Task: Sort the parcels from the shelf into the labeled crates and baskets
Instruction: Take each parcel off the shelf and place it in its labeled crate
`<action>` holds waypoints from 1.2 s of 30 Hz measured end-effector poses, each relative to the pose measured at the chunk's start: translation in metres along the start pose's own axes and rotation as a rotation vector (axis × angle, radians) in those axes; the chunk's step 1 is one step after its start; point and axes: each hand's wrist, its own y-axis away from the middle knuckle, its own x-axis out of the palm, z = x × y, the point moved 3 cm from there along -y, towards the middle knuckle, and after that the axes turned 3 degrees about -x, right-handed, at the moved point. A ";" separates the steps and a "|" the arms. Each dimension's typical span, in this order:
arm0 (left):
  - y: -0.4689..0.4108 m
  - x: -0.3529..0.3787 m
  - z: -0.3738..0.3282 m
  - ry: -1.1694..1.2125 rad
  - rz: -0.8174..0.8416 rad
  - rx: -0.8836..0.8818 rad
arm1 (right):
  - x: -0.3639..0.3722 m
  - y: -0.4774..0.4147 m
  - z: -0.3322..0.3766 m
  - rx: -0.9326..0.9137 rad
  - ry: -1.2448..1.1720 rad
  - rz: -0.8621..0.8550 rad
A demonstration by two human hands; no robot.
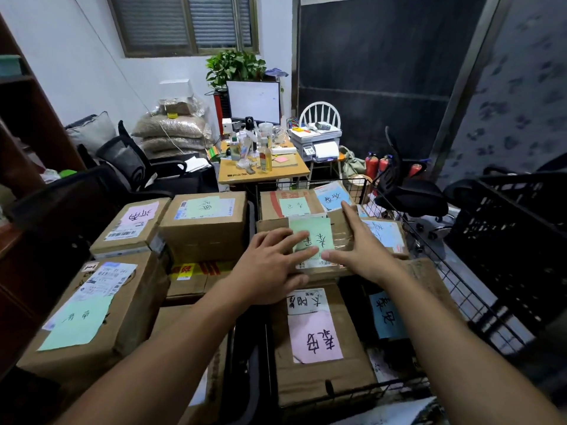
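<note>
- The parcel (339,233) is seen at frame centre, lying flat on top of other boxes inside the wire basket (460,289) in the right half of the frame.
- The left hand (270,265) is laid over the parcel's left end. Its fingers (285,240) are held straight, with the tips resting on the green note (313,228). The thumb is set against the near edge. Nothing is clasped.
- The right hand (362,250) is laid palm-down on the right part of the lid, fingers straight and spread, pointing toward the top of the frame. Its thumb tip is touching the note's lower edge. Nothing is clasped here either.
- The parcel is thus pressed under both flat hands, with the note showing between them.
- Look: brown cardboard, low and flat, with glossy clear tape across the lid. The green note is marked with black handwritten characters, and a white printed label is partly shown beneath it at the near edge.
- Just behind it, toward the top of the frame, a blue-noted box (333,196) is seen.
- Just below it in the frame, a pink-noted box (316,335) is seen.
- At lower left, a green-noted carton (79,317) is stacked with others.
- A black crate (506,234) is seen at the right edge.
</note>
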 end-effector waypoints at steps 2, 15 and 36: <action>0.000 0.004 0.004 0.004 -0.023 0.022 | 0.007 0.007 0.001 0.004 0.033 -0.040; 0.015 0.005 0.034 0.566 -0.246 -0.400 | 0.008 0.027 -0.001 0.047 -0.249 -0.114; 0.021 -0.015 0.044 0.580 -0.118 -0.493 | 0.006 0.010 0.007 0.218 -0.128 -0.204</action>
